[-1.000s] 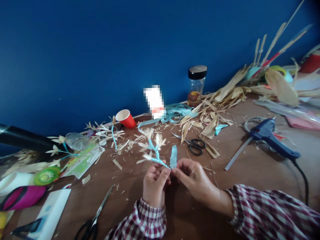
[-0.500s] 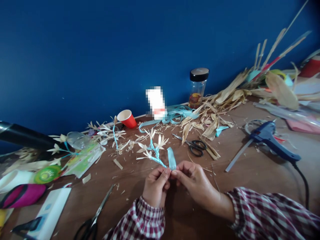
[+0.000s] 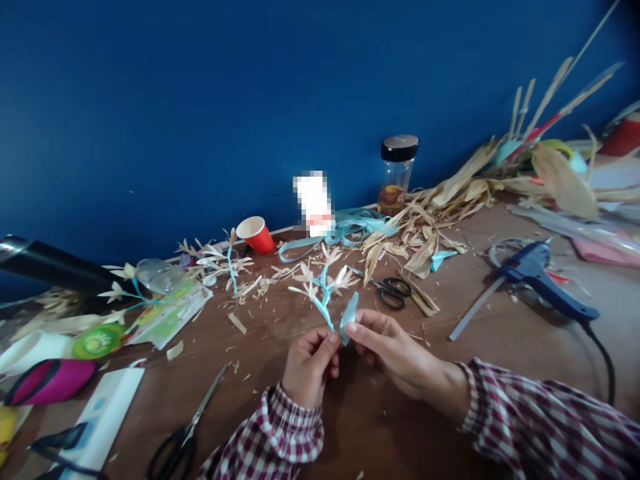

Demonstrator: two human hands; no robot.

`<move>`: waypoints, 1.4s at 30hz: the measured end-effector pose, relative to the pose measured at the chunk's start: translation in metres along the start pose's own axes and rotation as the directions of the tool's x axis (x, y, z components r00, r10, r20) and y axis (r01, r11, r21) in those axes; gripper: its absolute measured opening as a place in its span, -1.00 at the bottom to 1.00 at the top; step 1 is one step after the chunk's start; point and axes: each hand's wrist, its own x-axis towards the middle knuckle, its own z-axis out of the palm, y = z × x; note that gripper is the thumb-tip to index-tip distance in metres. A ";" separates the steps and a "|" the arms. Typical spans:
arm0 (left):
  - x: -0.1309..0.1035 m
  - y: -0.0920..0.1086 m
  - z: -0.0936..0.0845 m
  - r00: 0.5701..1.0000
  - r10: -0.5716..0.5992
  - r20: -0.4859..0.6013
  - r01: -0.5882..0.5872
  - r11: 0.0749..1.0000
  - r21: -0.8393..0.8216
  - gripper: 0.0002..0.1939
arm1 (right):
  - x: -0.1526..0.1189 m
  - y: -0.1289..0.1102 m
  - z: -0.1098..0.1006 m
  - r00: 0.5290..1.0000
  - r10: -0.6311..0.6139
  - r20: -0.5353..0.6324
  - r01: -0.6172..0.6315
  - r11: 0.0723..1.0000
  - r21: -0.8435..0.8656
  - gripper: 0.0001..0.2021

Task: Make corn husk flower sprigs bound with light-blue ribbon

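My left hand (image 3: 311,363) pinches the lower end of a small flower branch (image 3: 325,293), its stem wrapped in light blue and its pale petals made of what looks like corn husk. The branch points up and away from me. In my right hand (image 3: 395,343), between thumb and fingers, is a short strip of light blue ribbon (image 3: 349,319), its free end sticking upward. The strip's lower end is close to the branch stem; I cannot tell if they touch. Black-handled scissors (image 3: 393,293) lie just beyond my right hand.
A second pair of scissors (image 3: 193,423) lies at front left. At right is a blue glue gun (image 3: 547,280) with its cord. Behind are a red paper cup (image 3: 260,239), a loose ribbon bundle (image 3: 363,225), a lidded jar (image 3: 399,177) and dry husks (image 3: 465,183). Other flower branches (image 3: 231,263) lie left.
The branch has turned more upright and shifted right in my left hand. My right hand has moved slightly up and right, and the ribbon strip now tilts to the right.
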 end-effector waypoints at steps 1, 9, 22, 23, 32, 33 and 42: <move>-0.001 -0.001 0.001 1.000 0.004 -0.019 -0.004 1.000 0.005 -0.62 | 0.000 -0.001 0.000 1.000 -0.003 -0.014 0.004 0.999 0.035 -0.67; 0.001 -0.002 -0.001 0.998 0.034 -0.050 -0.029 0.995 0.096 -0.63 | -0.001 0.000 0.003 0.998 -0.015 -0.065 0.020 0.997 0.077 -0.68; 0.005 -0.009 -0.005 0.995 0.031 -0.090 -0.026 0.998 0.049 -0.63 | 0.000 0.012 0.006 0.980 -0.123 -0.155 0.127 0.992 0.013 -0.69; 0.005 -0.009 -0.006 0.996 0.031 -0.088 -0.027 0.999 0.043 -0.63 | 0.000 0.012 0.007 0.979 -0.129 -0.160 0.132 0.991 0.008 -0.69; 0.008 -0.003 -0.011 0.999 0.016 -0.034 -0.012 0.995 0.104 -0.62 | 0.000 0.003 0.006 0.991 -0.118 -0.068 0.121 0.992 0.034 -0.72; 0.008 -0.003 -0.011 0.999 0.016 -0.036 -0.012 0.994 0.108 -0.61 | 0.000 0.002 0.006 0.991 -0.118 -0.066 0.121 0.992 0.045 -0.72; 0.007 0.003 -0.018 1.000 0.017 -0.019 -0.017 1.000 0.003 -0.60 | -0.002 0.004 0.007 0.987 -0.163 -0.002 0.162 0.985 0.066 -0.75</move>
